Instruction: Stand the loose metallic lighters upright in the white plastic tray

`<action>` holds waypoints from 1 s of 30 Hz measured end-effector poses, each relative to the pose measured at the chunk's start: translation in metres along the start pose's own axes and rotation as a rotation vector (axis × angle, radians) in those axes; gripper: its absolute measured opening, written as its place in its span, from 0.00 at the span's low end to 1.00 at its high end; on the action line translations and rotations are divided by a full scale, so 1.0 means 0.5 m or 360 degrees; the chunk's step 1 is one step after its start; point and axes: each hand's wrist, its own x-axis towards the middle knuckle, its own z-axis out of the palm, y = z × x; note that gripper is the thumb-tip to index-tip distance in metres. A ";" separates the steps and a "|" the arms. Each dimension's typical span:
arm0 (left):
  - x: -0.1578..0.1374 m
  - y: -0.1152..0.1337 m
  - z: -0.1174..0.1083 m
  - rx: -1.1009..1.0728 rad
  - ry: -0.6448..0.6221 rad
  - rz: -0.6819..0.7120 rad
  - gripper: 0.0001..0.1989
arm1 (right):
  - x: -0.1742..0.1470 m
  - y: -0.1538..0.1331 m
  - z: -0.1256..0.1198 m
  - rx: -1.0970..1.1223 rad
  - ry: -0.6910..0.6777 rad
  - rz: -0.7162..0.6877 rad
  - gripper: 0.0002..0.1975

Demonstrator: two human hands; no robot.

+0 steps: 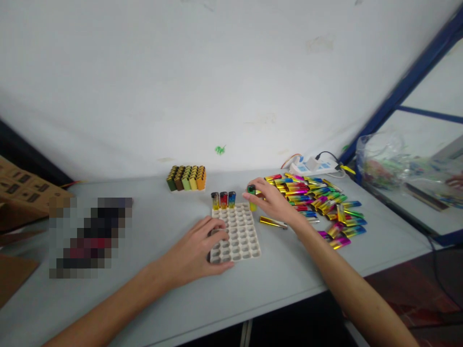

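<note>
A pale moulded tray [249, 243] with rows of oval holes lies on the table. My left hand [198, 246] rests over its left side, fingers bent but apart and the thumb along the near edge. Three lighters, a yellow one [215, 201], a red one [224, 200] and a blue one [232, 200], stand upright in the far row. At the tray's far right corner my right hand [269, 200] pinches a green and yellow lighter [252, 204], held upright. Whether its base is seated in a hole I cannot tell. Beside the tray lies a shiny gold sleeve [269, 222].
Many shiny coloured sleeves [325, 202] are heaped on the right. A block of upright lighters [187, 178] stands near the wall. Behind the heap sits a power strip [314, 166] with cables. Cardboard boxes [32, 188] and a blurred-out item [92, 236] are on the left.
</note>
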 end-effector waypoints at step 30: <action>-0.002 -0.002 0.002 0.0015 -0.0012 -0.0009 0.17 | 0.002 -0.021 0.060 0.1357 0.0141 0.0685 0.27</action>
